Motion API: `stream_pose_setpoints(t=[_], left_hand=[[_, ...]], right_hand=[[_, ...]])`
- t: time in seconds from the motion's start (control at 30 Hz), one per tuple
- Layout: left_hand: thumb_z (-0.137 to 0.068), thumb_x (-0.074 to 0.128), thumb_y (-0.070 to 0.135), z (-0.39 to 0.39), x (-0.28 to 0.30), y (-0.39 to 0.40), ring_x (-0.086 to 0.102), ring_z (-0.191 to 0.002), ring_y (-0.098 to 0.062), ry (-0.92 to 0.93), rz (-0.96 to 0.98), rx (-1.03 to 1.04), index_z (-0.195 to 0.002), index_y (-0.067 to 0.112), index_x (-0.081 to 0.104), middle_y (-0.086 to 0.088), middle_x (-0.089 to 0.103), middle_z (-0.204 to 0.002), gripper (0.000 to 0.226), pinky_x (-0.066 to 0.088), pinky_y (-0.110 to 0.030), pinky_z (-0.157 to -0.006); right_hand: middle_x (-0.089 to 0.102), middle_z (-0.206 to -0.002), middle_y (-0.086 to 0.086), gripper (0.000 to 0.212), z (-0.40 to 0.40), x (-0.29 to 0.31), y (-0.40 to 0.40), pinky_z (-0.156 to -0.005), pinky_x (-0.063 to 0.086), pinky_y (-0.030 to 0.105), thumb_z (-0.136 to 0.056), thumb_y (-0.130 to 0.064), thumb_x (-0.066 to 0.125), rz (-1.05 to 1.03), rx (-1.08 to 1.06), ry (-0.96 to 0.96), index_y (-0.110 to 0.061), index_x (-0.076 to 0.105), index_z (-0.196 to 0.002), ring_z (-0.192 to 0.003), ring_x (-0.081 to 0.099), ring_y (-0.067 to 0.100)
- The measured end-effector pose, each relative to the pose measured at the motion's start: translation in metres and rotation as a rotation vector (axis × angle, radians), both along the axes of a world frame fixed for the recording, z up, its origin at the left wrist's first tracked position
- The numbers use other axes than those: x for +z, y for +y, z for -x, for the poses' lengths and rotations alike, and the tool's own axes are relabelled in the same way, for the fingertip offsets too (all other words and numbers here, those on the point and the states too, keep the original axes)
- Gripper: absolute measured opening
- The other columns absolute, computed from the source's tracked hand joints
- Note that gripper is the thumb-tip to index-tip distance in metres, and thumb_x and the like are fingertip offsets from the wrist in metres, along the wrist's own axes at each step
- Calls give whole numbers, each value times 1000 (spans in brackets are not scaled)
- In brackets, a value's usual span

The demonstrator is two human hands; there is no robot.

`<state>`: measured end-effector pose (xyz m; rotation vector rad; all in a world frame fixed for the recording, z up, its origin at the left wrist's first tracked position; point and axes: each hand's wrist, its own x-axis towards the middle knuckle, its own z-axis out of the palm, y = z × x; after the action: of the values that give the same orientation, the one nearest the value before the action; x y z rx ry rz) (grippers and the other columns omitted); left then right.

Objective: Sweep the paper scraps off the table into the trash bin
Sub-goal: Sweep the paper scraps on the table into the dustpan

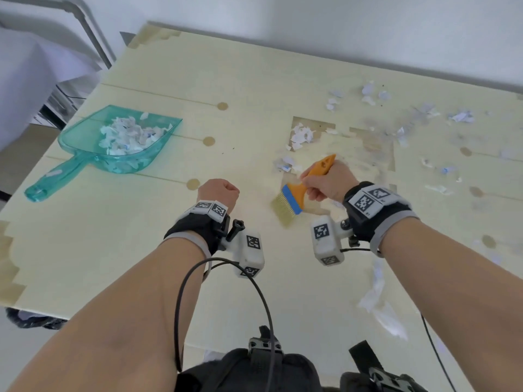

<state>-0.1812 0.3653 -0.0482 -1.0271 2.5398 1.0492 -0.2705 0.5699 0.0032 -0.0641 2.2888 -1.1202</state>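
Note:
My right hand (328,182) grips the orange handle of a small brush (297,193), whose pale bristles point down and left just above the pale yellow table (169,250). My left hand (219,193) is curled into a fist over the table's middle and holds nothing. A teal see-through dustpan (70,162) lies at the left with a heap of paper scraps inside, handle toward the near left. Loose paper scraps (301,135) lie beyond the brush, and more paper scraps (461,117) are scattered across the right side. No trash bin is in view.
A few larger torn paper pieces (382,306) lie near the table's front right edge. A white cloth-covered thing (31,72) with a metal frame stands beyond the left edge. Something dark (31,319) shows below the table's near left corner.

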Motion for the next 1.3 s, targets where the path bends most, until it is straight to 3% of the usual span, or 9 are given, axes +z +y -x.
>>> stream_pose_setpoints(t=[0.13, 0.2, 0.37, 0.57, 0.8, 1.0, 1.1, 1.2, 1.3], left_hand=[[-91, 52, 16, 9, -1, -14, 62, -101, -23, 22, 12, 31, -102, 17, 71, -3, 69, -109, 22, 41, -22, -72], [-90, 51, 15, 14, -2, -18, 62, -101, -23, 33, 2, 60, -103, 16, 69, -4, 69, -109, 22, 40, -22, -73], [-89, 52, 14, 22, 0, -19, 61, -104, -25, 36, 24, 45, -102, 14, 69, -5, 69, -110, 21, 44, -26, -81], [-90, 52, 16, 29, -3, -23, 62, -103, -25, 24, 56, 30, -101, 13, 70, -6, 69, -109, 21, 42, -25, -76], [-92, 51, 19, 47, 3, -29, 62, -103, -27, 17, 78, 15, -103, 14, 70, -6, 69, -110, 23, 47, -28, -83], [-91, 50, 18, 60, 5, -37, 62, -104, -27, 11, 110, 40, -105, 12, 70, -7, 69, -111, 24, 47, -28, -84], [-91, 51, 17, 66, 6, -34, 62, -104, -26, 12, 97, 53, -104, 11, 69, -7, 69, -111, 23, 45, -27, -83], [-91, 52, 17, 71, 5, -31, 62, -104, -25, 13, 75, 59, -103, 12, 69, -7, 69, -110, 22, 43, -25, -79], [-91, 52, 18, 75, 6, -30, 62, -103, -25, 13, 67, 56, -104, 12, 69, -7, 69, -109, 22, 42, -24, -78]], right_hand=[[61, -69, 17, 15, 26, 5, 9, -66, 51, 37, -87, -10, 56, -76, -231, 158, 2, 65, -86, -62, 56, 26], [60, -67, 16, 14, 31, 11, 3, -58, 49, 32, -87, -10, 56, -4, -296, 188, -1, 62, -78, -56, 55, 24], [59, -62, 11, 11, 11, 3, -32, -47, 49, 20, -87, -2, 58, 136, -63, 7, -9, 61, -78, -49, 56, 16], [59, -61, 10, 20, 47, 0, -14, -72, 54, 42, -87, -11, 53, -131, -208, 203, -10, 55, -66, -61, 58, 26], [60, -60, 11, 13, 50, -5, -42, -45, 49, 21, -85, -2, 57, 213, -142, 44, -10, 61, -76, -45, 56, 16], [60, -66, 11, 17, 79, -6, -30, -74, 53, 40, -85, -16, 52, -192, -205, 217, -7, 54, -71, -67, 61, 27], [61, -67, 12, 17, 85, 4, -33, -64, 53, 37, -83, -16, 53, -70, -275, 284, -7, 54, -70, -61, 60, 25], [59, -59, 9, 17, 77, 2, -53, -48, 47, 25, -85, -9, 56, 182, -217, 144, -11, 56, -68, -47, 55, 18], [59, -59, 8, 21, 81, -7, -56, -58, 52, 32, -89, -11, 53, 15, -79, 108, -10, 55, -68, -55, 57, 23]])
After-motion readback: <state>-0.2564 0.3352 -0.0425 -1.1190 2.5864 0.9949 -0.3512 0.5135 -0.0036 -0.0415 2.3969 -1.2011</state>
